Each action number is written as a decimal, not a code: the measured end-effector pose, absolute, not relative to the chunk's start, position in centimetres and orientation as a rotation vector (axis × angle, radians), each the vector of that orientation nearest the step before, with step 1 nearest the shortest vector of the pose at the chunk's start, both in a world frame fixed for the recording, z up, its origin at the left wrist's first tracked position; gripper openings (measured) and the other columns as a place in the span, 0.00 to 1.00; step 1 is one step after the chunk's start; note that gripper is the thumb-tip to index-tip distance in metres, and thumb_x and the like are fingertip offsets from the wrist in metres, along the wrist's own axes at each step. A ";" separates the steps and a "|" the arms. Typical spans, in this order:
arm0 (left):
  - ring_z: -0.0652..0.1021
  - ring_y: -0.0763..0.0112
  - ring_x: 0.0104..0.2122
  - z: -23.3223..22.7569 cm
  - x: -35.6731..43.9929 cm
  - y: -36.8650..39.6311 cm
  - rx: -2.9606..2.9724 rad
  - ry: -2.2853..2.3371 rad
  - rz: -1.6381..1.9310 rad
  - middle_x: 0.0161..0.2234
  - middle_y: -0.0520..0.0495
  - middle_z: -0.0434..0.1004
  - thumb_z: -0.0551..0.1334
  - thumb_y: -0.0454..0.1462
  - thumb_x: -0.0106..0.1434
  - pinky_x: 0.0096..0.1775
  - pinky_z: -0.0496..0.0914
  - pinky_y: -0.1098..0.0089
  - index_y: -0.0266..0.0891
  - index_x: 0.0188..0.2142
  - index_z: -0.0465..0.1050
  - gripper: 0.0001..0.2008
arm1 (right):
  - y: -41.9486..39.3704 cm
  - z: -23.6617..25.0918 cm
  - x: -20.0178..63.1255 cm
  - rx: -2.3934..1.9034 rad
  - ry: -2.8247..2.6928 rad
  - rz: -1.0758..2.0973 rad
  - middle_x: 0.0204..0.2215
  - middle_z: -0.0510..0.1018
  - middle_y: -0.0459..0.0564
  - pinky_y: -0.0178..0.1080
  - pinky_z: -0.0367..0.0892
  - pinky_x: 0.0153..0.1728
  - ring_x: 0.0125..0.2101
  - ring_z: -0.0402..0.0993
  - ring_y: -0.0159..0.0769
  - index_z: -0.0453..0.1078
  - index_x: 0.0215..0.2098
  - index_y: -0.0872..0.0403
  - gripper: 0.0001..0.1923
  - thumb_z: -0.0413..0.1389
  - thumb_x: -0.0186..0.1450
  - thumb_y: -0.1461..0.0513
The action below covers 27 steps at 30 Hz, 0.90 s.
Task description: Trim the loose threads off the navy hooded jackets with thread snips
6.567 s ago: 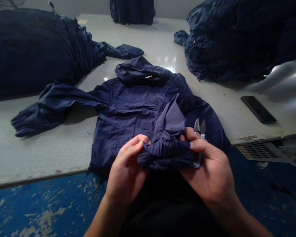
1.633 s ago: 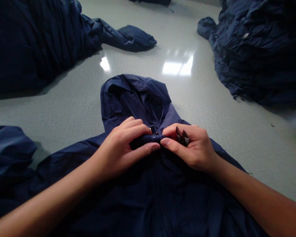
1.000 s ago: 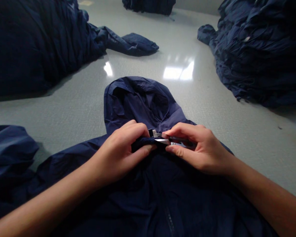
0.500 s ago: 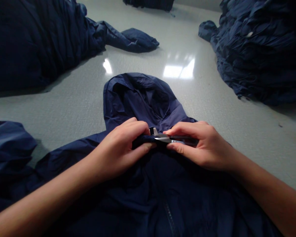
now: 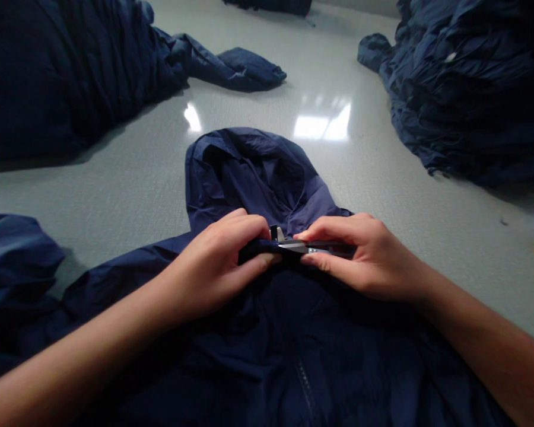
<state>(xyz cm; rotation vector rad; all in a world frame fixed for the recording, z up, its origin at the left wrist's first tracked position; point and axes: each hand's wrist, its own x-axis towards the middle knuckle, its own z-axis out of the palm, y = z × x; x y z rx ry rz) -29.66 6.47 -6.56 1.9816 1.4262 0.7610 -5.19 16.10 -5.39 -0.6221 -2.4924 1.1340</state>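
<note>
A dark navy hooded jacket [image 5: 267, 362] lies spread in front of me, its hood [image 5: 258, 148] pointing away and a zip running down the front. At the neck, my left hand [image 5: 231, 249] is closed, pinching a folded edge of the jacket between thumb and fingers. My right hand [image 5: 360, 252] grips a pair of thread snips [image 5: 296, 245], their metal blades pointing left against the pinched edge. A small black and white label [image 5: 276, 233] stands up just behind the blades. The cloth hides exactly what lies between the blade tips.
Large heaps of navy garments stand at the far left [image 5: 48, 77] and far right [image 5: 467, 101] of the pale table [image 5: 137, 178]. One sleeve [image 5: 249, 68] trails from the left heap. A bunched piece of navy cloth [image 5: 18, 261] lies at the left edge.
The snips' blades have drawn closer together in my right hand. Both hands stay at the neck of the jacket, and the whole view has shifted slightly.
</note>
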 end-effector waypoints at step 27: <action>0.78 0.66 0.43 -6.4 -28.7 5.9 2.023 1.506 0.961 0.44 0.49 0.81 0.69 0.39 0.69 0.45 0.71 0.67 0.41 0.50 0.75 0.12 | 13.8 -5.9 -6.6 -0.843 -2.063 1.354 0.27 0.79 0.45 0.32 0.65 0.28 0.27 0.71 0.31 0.79 0.36 0.56 0.06 0.64 0.69 0.62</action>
